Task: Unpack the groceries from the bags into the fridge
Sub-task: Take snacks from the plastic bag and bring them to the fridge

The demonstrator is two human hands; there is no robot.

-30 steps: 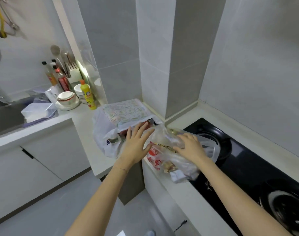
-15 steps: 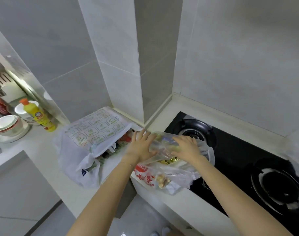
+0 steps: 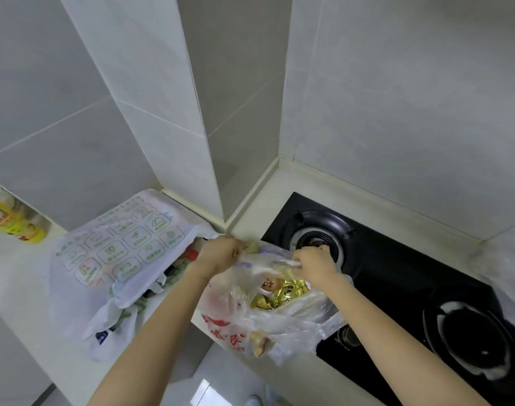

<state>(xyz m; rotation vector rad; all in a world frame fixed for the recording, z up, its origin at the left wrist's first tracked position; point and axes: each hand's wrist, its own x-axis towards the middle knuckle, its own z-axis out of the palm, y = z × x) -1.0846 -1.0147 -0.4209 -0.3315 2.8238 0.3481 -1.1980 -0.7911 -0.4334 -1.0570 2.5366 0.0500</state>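
A clear plastic grocery bag (image 3: pixel 282 320) with red print sits on the counter edge beside the stove. A gold packet (image 3: pixel 282 293) and pale round items show through it. My left hand (image 3: pixel 221 254) grips the bag's rim on the left. My right hand (image 3: pixel 314 263) pinches the rim on the right, and the two hold the mouth apart. A white bag (image 3: pixel 115 259) printed with green icons lies to the left, with dark and red items at its opening. No fridge is in view.
A black gas hob (image 3: pixel 396 276) with two burners fills the right side of the pale counter (image 3: pixel 24 276). A yellow bottle (image 3: pixel 10 221) stands at the far left. Grey tiled walls and a corner pillar rise behind. Floor shows below the counter edge.
The view has swung right and closer to the bags. Both hands went from resting flat on the clear bag to gripping its rim and spreading it, so the gold packet now shows.
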